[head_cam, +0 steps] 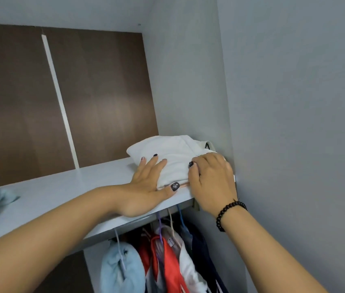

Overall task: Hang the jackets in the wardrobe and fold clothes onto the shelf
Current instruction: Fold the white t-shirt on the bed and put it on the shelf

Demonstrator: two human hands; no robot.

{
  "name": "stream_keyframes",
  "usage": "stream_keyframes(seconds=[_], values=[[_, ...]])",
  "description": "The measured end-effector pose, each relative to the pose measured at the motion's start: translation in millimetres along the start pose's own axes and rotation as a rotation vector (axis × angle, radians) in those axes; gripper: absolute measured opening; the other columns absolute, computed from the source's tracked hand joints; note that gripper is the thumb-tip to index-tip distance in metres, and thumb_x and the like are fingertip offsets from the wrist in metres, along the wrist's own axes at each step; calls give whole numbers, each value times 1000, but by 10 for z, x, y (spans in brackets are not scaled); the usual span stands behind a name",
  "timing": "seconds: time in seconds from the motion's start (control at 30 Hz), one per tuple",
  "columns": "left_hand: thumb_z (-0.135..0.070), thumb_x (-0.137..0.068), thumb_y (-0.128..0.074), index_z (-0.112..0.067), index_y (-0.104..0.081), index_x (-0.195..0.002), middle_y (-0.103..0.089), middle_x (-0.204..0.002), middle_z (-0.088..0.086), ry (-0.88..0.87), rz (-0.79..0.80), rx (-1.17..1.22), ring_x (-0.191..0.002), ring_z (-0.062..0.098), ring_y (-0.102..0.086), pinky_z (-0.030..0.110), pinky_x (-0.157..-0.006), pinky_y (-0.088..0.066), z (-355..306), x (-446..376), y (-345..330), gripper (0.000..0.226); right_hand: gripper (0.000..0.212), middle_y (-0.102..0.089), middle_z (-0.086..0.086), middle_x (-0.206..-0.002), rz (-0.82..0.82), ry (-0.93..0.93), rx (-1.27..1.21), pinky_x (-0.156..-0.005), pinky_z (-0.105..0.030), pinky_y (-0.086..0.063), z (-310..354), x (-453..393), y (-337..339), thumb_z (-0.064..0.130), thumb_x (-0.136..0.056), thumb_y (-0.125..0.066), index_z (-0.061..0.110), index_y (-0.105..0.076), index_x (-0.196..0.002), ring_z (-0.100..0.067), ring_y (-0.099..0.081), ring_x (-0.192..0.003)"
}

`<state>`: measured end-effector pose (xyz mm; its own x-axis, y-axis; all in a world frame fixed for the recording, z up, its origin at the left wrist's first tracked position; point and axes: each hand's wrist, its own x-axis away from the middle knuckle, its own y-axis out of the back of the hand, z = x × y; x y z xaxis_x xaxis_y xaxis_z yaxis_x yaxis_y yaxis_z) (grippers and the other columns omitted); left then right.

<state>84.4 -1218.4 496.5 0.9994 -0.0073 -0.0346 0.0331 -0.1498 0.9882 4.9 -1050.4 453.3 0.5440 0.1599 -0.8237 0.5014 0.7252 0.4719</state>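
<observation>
Left hand [146,180] flat, fingers straight, bracing folded white garment [173,157] on shelf [61,193]; right hand [211,178] curls over its edge, likely squaring it into corner.

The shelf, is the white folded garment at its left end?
No, the white garment lies at the shelf's right end, against the side wall.

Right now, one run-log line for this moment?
stage: shelving | white fold on shelf, right end | left hand flat against it | right hand on it | jackets hung below
</observation>
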Motion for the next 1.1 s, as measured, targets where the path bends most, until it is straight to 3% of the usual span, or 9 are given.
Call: stream_keyframes(seconds=[0.1, 0.23, 0.43, 0.53, 0.67, 0.8, 0.87, 1.1], values=[[-78, -84, -26, -40, 19, -150, 34, -152, -24, 12, -42, 26, -136, 3, 39, 34, -116, 10, -23, 53, -11, 89, 36, -60, 0, -110, 17, 18, 5, -104, -30, -27, -32, 6, -3, 27, -98, -32, 13, -65, -102, -19, -44, -113], [-70, -92, -27, -32, 13, -154, 22, -160, -13, 42, -134, -60, -144, 6, 26, 30, -117, 7, -162, 229, 29, 83, 33, -59, 0, -114, 92, 55, -23, -104, -30, -27, -40, -14, 104, 27, -99, -34, 14, -62, -108, -19, -44, -117], [-64, -96, -29, -27, 10, -155, 8, -164, -4, 110, -253, -76, -149, 9, 9, 30, -119, 2, -586, 854, -53, 80, 33, -53, -2, -134, -26, -41, -590, -108, -30, -34, 176, 339, 425, 11, -95, -48, 12, -55, -127, -17, -43, -127], [-59, -98, -29, -28, 5, -155, 5, -164, -3, 204, -294, -74, -149, 9, 7, 28, -118, 0, -837, 1383, -196, 74, 39, -45, -1, -143, 132, -6, -632, -113, -31, -28, 293, 672, 595, 16, -97, -45, 13, -48, -136, -15, -35, -134], [-56, -100, -27, -26, 0, -156, 6, -164, -1, 416, -223, -89, -149, 10, 11, 26, -115, 2, -1094, 2186, -463, 69, 49, -29, -5, -154, 387, 130, -529, -117, -31, -15, 412, 1147, 810, 28, -100, -39, 12, -34, -146, -17, -19, -144], [-59, -100, -22, -23, -3, -157, 5, -164, 0, 625, -112, -97, -149, 13, 11, 33, -119, 0, -1314, 3017, -707, 70, 71, -3, -7, -161, 906, 350, -240, -119, -41, -5, 595, 1625, 965, 55, -97, -27, 16, -7, -153, -25, 5, -148], [-60, -99, -22, -24, -3, -157, 4, -164, 0, 707, -81, -101, -150, 14, 10, 35, -119, 0, -1407, 3411, -814, 70, 82, 5, -7, -161, 1092, 431, -109, -119, -46, 1, 709, 1890, 1033, 69, -91, -20, 19, -3, -154, -28, 14, -147], [-58, -100, -24, -21, -1, -157, 7, -164, 3, 945, 30, -52, -151, 20, 4, 39, -122, -6, -1695, 4640, -1281, 72, 91, 3, -8, -161, 1213, 650, -40, -117, -50, 3, 1272, 2674, 1399, 78, -84, -18, 21, -2, -154, -28, 14, -147]])
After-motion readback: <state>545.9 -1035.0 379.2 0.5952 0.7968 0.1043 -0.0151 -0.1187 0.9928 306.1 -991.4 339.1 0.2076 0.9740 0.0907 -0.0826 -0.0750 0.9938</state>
